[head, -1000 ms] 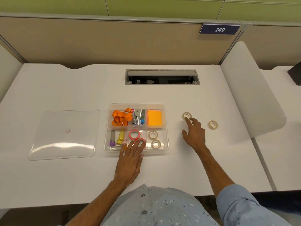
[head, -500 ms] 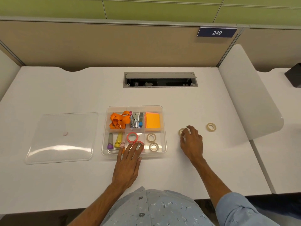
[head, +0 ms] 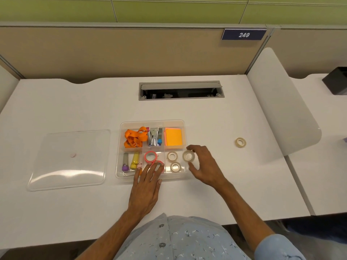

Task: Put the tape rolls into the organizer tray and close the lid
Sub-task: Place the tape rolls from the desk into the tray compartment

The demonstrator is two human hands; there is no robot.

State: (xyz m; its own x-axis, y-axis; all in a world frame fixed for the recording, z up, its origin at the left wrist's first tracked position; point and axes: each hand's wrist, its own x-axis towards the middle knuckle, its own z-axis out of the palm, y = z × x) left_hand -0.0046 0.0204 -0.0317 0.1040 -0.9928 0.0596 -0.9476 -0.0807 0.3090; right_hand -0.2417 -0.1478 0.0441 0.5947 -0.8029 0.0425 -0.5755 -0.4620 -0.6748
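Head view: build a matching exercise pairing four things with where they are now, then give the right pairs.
Things:
1. clear flat plastic lid
2. beige tape roll held in the right hand
3. lone beige tape roll
4. orange square sticky notes

Places:
A. far right compartment of the clear organizer tray
B. at the tray's right edge, between fingers
C. white desk, left of the tray
D. desk, well right of the tray

Pairs: 1-C, 2-B, 3-D, 4-A

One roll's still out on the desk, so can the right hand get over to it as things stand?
Not quite yet: the right hand is shut on a clear tape roll at the tray's edge. The way to the loose tape roll looks bare.
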